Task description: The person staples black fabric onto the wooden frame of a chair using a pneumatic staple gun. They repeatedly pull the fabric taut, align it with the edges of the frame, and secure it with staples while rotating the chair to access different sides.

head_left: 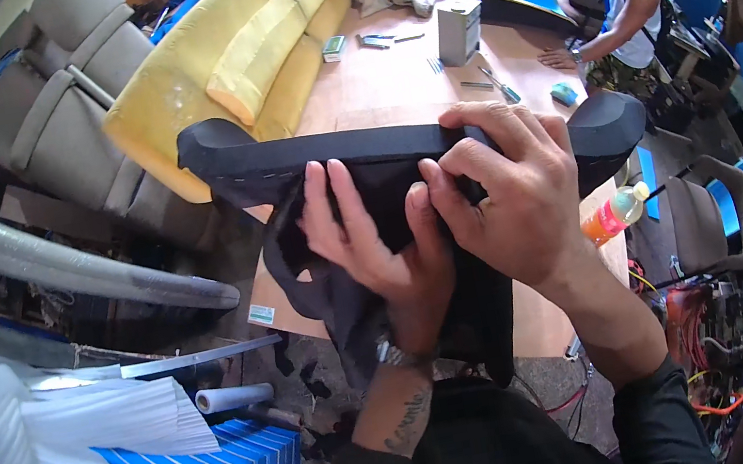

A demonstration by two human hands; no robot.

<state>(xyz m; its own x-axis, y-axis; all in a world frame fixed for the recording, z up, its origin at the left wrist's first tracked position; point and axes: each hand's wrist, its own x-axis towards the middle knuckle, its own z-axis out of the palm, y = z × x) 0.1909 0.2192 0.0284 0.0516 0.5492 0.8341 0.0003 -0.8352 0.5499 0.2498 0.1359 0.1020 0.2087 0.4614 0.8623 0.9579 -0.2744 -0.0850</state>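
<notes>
A long black fabric-covered piece (pixel 338 147) with flared, curved ends stretches across the middle in front of me. Loose black cloth (pixel 301 253) hangs beneath its edge, where a few small light marks like staples or stitches show. My left hand (pixel 376 256) lies against this cloth, palm inward, its fingers stretched upward to just below the bar. My right hand (pixel 523 197) is closed over the right part of the bar. Its fingers bend across the top edge and its thumb presses the cloth below; what lies beneath those fingertips is hidden.
Behind stands a wooden table (pixel 367 85) with a grey metal box (pixel 460 30), hand tools and a small green-white box (pixel 334 48). A yellow foam sofa (pixel 169 79) is left of it. An orange-filled bottle (pixel 615 216) stands right. Another person (pixel 625 13) works at far right.
</notes>
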